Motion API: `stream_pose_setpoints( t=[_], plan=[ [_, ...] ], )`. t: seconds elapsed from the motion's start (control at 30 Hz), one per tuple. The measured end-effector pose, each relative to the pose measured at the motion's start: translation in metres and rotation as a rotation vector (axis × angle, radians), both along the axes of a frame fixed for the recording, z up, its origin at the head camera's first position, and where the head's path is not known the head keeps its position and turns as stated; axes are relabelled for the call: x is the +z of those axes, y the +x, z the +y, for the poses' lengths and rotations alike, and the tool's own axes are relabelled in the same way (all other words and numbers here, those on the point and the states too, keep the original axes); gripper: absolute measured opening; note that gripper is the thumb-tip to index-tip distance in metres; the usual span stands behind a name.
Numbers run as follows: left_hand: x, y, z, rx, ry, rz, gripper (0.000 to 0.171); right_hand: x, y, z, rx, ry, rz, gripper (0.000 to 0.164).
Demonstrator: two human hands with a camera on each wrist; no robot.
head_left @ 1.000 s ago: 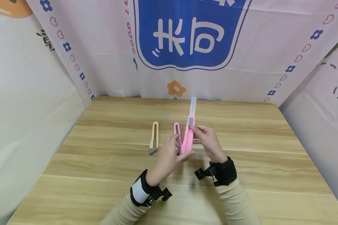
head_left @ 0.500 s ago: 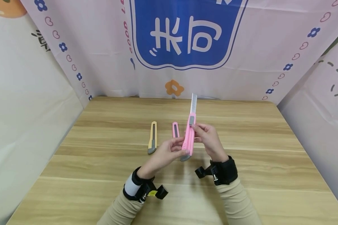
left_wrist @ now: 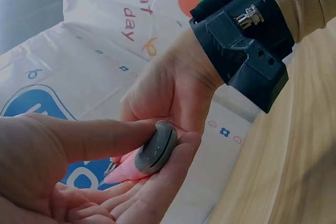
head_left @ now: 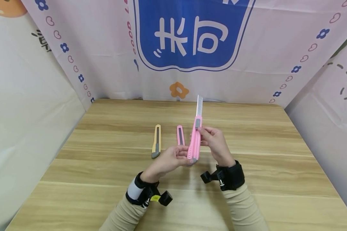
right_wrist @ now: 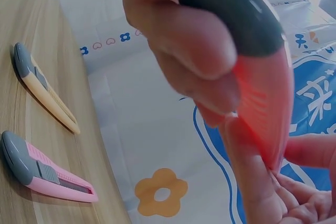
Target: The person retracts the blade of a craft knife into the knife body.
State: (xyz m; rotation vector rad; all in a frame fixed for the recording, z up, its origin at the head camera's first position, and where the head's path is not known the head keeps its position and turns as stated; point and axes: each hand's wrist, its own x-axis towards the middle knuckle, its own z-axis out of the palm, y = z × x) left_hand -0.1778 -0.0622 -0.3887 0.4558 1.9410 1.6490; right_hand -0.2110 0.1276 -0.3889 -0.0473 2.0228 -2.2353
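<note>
Both hands hold a pink box cutter point(head_left: 194, 142) above the table, its long silver blade point(head_left: 199, 106) slid out and pointing away. My left hand point(head_left: 173, 158) pinches the grey end cap point(left_wrist: 157, 149) between thumb and fingers. Near the grey slider point(head_left: 198, 123), my right hand point(head_left: 217, 145) grips the handle, its thumb at the slider's lower edge. A second pink box cutter point(head_left: 180, 134) lies on the table behind my left hand, its lower part hidden in the head view; the right wrist view shows its grey end. To its left lies a yellow box cutter point(head_left: 157, 141).
The wooden table point(head_left: 248, 154) ends at a printed cloth point(head_left: 234, 83) hanging close behind it, with the blade tip overlapping the cloth in the head view. More cloth hangs at both sides. Each wrist wears a black strap with a camera point(head_left: 211, 176).
My left hand has shifted down along the cutter's handle, and its fingers now sit at the grey end. The cutter has turned slightly more upright. My right hand keeps its grip near the slider.
</note>
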Motion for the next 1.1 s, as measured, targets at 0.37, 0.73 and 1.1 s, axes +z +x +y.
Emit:
stream_pose_setpoints(
  t=[0.37, 0.73, 1.1],
  plan=[
    [-0.009, 0.001, 0.010, 0.057, -0.006, -0.038, 0.044, 0.000, -0.003, 0.001, 0.012, -0.031, -0.058, 0.047],
    [-0.020, 0.003, 0.019, 0.052, -0.017, 0.039, 0.043, -0.003, -0.006, 0.000, -0.059, -0.070, -0.097, 0.052],
    [-0.021, 0.005, 0.019, 0.025, -0.056, 0.069, 0.044, -0.004, -0.004, -0.001, -0.154, -0.089, -0.047, 0.038]
  ],
)
